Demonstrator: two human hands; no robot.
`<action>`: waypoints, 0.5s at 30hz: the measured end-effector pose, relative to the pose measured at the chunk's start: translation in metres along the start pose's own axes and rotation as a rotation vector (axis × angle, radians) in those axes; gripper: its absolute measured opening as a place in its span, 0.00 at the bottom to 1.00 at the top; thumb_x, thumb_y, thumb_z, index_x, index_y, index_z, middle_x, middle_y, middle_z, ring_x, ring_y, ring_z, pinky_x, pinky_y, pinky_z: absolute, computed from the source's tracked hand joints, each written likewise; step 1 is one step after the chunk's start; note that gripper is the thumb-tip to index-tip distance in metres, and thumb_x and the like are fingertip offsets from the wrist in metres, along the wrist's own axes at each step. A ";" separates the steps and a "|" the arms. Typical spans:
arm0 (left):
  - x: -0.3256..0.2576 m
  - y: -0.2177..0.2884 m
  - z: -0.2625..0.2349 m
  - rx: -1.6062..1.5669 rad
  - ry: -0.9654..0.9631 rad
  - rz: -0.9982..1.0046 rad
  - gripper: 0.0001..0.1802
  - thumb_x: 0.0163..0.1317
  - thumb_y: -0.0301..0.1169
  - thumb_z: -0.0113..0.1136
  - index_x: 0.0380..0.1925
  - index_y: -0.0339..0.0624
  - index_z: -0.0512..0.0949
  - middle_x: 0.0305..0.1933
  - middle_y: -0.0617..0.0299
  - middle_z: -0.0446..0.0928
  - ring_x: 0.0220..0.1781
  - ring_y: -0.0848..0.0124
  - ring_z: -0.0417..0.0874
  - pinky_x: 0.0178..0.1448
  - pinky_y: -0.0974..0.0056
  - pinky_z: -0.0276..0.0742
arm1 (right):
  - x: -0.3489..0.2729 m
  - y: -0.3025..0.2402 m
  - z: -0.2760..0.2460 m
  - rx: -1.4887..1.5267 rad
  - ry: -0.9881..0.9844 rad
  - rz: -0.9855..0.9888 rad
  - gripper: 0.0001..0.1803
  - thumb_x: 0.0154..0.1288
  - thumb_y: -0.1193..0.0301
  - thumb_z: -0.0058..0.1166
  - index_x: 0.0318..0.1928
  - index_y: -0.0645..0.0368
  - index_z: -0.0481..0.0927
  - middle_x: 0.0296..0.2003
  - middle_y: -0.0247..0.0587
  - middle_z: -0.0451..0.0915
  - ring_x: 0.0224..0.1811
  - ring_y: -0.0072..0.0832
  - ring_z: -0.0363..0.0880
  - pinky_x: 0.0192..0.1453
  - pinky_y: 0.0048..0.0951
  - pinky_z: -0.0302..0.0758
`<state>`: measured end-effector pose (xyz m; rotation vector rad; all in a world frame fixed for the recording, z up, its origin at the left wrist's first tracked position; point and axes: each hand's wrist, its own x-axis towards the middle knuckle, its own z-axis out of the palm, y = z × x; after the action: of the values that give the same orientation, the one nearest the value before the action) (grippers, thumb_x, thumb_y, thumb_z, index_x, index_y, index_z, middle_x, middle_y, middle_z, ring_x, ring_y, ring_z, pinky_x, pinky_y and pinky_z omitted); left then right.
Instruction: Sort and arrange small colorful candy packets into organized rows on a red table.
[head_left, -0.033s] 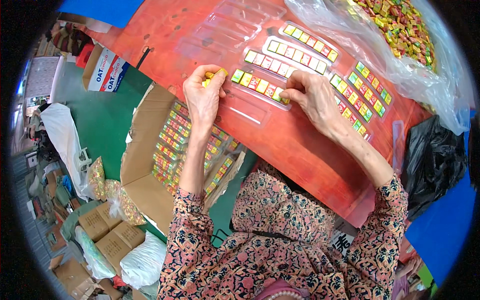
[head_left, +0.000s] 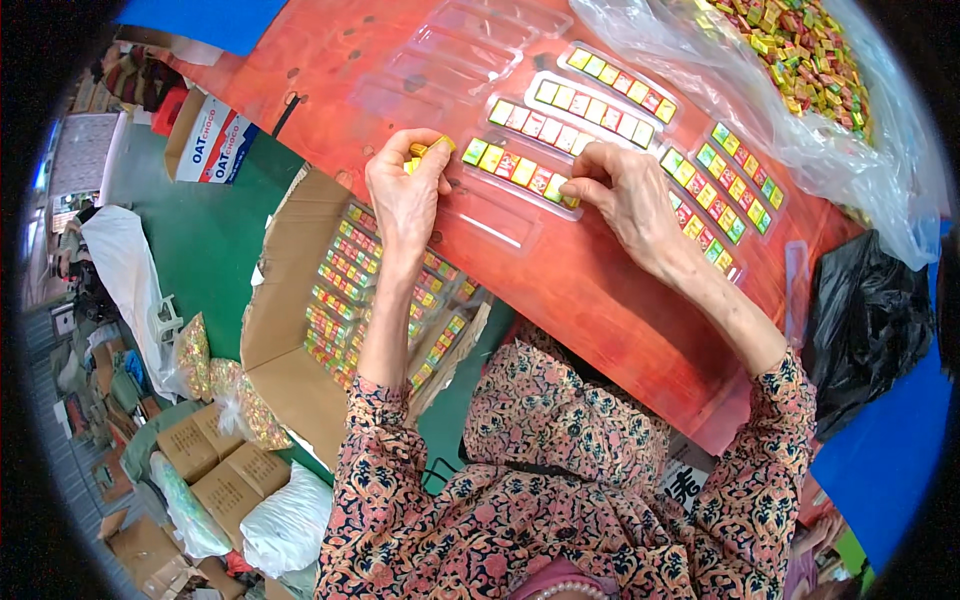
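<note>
My left hand (head_left: 405,200) is closed around several small yellow wrapped blocks (head_left: 434,148), held above the red table at the left end of a clear plastic tray. In that tray lies a row of small green, yellow and red wrapped blocks (head_left: 522,169). At the row's right end, my right hand (head_left: 632,198) pinches a yellow-green block (head_left: 556,189) between thumb and fingers; its fingertips partly hide the tray's end. Nearest me, an unfilled clear tray (head_left: 488,231) lies just beside the row.
More filled rows (head_left: 606,107) lie beyond and right of my hands. A clear bag (head_left: 660,40) holds a heap of loose blocks (head_left: 800,60). Unfilled trays (head_left: 460,55) sit at the far left. Below the table edge stands a carton (head_left: 285,270) of filled trays; a black bag (head_left: 865,320) hangs right.
</note>
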<state>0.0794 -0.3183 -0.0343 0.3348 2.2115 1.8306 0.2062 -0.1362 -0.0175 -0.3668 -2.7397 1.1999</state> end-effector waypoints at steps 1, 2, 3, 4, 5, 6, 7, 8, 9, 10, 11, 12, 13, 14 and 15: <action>0.000 0.000 0.000 0.001 0.000 -0.003 0.04 0.54 0.25 0.56 0.28 0.35 0.77 0.21 0.66 0.75 0.17 0.82 0.70 0.22 0.76 0.66 | -0.002 0.000 0.002 0.008 0.029 -0.016 0.07 0.51 0.72 0.57 0.25 0.64 0.77 0.19 0.41 0.77 0.22 0.28 0.75 0.28 0.29 0.69; 0.000 0.000 0.000 -0.008 -0.002 -0.005 0.04 0.54 0.25 0.56 0.28 0.35 0.77 0.21 0.66 0.75 0.17 0.83 0.69 0.22 0.76 0.65 | -0.003 0.001 0.003 0.015 0.059 -0.032 0.06 0.51 0.73 0.57 0.25 0.64 0.77 0.19 0.42 0.76 0.21 0.29 0.74 0.28 0.30 0.69; 0.000 -0.001 0.001 -0.017 -0.004 -0.007 0.04 0.54 0.25 0.56 0.28 0.35 0.77 0.21 0.66 0.75 0.17 0.83 0.69 0.22 0.76 0.65 | -0.004 0.001 0.003 0.015 0.057 -0.030 0.06 0.51 0.73 0.57 0.25 0.64 0.77 0.19 0.42 0.76 0.21 0.29 0.74 0.28 0.30 0.69; 0.000 -0.001 0.001 -0.017 -0.005 -0.009 0.04 0.54 0.25 0.56 0.28 0.35 0.77 0.21 0.66 0.75 0.17 0.83 0.69 0.22 0.76 0.65 | -0.005 0.001 0.004 0.003 0.083 -0.046 0.06 0.51 0.73 0.57 0.26 0.64 0.77 0.19 0.43 0.76 0.22 0.31 0.74 0.29 0.30 0.69; 0.000 -0.001 0.000 -0.026 -0.009 -0.008 0.04 0.54 0.25 0.56 0.28 0.35 0.77 0.21 0.66 0.75 0.17 0.83 0.69 0.22 0.76 0.65 | -0.006 0.001 0.005 -0.008 0.109 -0.063 0.05 0.51 0.74 0.56 0.26 0.64 0.77 0.20 0.43 0.76 0.23 0.32 0.74 0.30 0.31 0.69; 0.000 -0.001 0.000 -0.035 -0.012 -0.007 0.04 0.54 0.25 0.56 0.28 0.35 0.77 0.21 0.66 0.75 0.17 0.83 0.69 0.22 0.76 0.65 | -0.007 0.000 0.006 -0.008 0.108 -0.060 0.05 0.51 0.74 0.56 0.26 0.64 0.77 0.20 0.43 0.76 0.23 0.32 0.74 0.30 0.31 0.69; 0.000 -0.001 0.001 -0.035 -0.014 -0.009 0.04 0.54 0.25 0.56 0.28 0.35 0.77 0.21 0.66 0.75 0.17 0.83 0.69 0.22 0.76 0.65 | -0.008 0.000 0.007 -0.037 0.146 -0.091 0.05 0.51 0.74 0.56 0.26 0.63 0.77 0.20 0.44 0.76 0.25 0.33 0.74 0.31 0.32 0.69; 0.000 -0.001 0.001 -0.033 -0.009 -0.015 0.04 0.54 0.25 0.56 0.28 0.35 0.77 0.20 0.66 0.74 0.17 0.83 0.69 0.22 0.76 0.65 | -0.009 0.000 0.009 -0.065 0.185 -0.123 0.05 0.51 0.74 0.56 0.26 0.63 0.77 0.21 0.44 0.75 0.26 0.34 0.74 0.32 0.33 0.69; 0.000 -0.002 0.001 -0.032 -0.004 -0.020 0.04 0.54 0.25 0.57 0.28 0.35 0.77 0.20 0.66 0.74 0.17 0.83 0.69 0.22 0.76 0.65 | -0.010 0.000 0.010 -0.065 0.184 -0.121 0.05 0.51 0.74 0.56 0.26 0.63 0.77 0.21 0.44 0.75 0.26 0.34 0.74 0.32 0.33 0.69; 0.000 -0.003 0.001 -0.032 -0.005 -0.022 0.04 0.54 0.25 0.57 0.28 0.35 0.77 0.20 0.66 0.74 0.17 0.83 0.69 0.22 0.76 0.65 | -0.010 0.001 0.011 -0.089 0.189 -0.118 0.05 0.51 0.74 0.57 0.26 0.63 0.76 0.21 0.45 0.75 0.27 0.35 0.74 0.32 0.33 0.68; 0.001 -0.003 0.000 -0.028 -0.007 -0.017 0.04 0.54 0.25 0.57 0.28 0.35 0.77 0.20 0.66 0.74 0.17 0.83 0.69 0.22 0.76 0.65 | -0.011 0.002 0.013 -0.113 0.194 -0.117 0.05 0.50 0.74 0.57 0.27 0.63 0.76 0.22 0.45 0.74 0.28 0.37 0.73 0.33 0.34 0.68; 0.001 -0.003 0.000 -0.024 -0.008 -0.012 0.04 0.54 0.25 0.57 0.28 0.35 0.77 0.20 0.67 0.74 0.17 0.83 0.68 0.22 0.76 0.64 | -0.012 0.002 0.014 -0.112 0.192 -0.116 0.05 0.50 0.74 0.57 0.27 0.63 0.76 0.22 0.45 0.74 0.28 0.37 0.73 0.33 0.34 0.68; 0.001 -0.003 0.000 -0.024 -0.008 -0.013 0.04 0.54 0.25 0.57 0.28 0.35 0.77 0.20 0.67 0.74 0.17 0.83 0.68 0.22 0.76 0.64 | -0.014 0.003 0.015 -0.186 0.211 -0.134 0.05 0.51 0.74 0.56 0.27 0.63 0.75 0.22 0.45 0.73 0.28 0.38 0.73 0.33 0.35 0.68; 0.001 -0.004 -0.001 -0.020 -0.010 -0.007 0.04 0.54 0.25 0.57 0.28 0.35 0.77 0.20 0.67 0.74 0.17 0.83 0.68 0.22 0.76 0.64 | -0.016 0.003 0.016 -0.259 0.229 -0.151 0.06 0.51 0.75 0.56 0.27 0.63 0.73 0.23 0.45 0.73 0.27 0.40 0.73 0.33 0.36 0.68; 0.001 -0.004 -0.001 -0.017 -0.013 0.000 0.05 0.54 0.25 0.57 0.28 0.35 0.77 0.20 0.67 0.74 0.18 0.83 0.68 0.22 0.76 0.64 | -0.016 0.002 0.015 -0.258 0.227 -0.151 0.06 0.51 0.75 0.56 0.27 0.63 0.73 0.23 0.45 0.73 0.27 0.40 0.73 0.33 0.36 0.68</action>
<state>0.0782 -0.3194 -0.0381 0.3425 2.1857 1.8410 0.2191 -0.1497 -0.0296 -0.2952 -2.6690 0.7221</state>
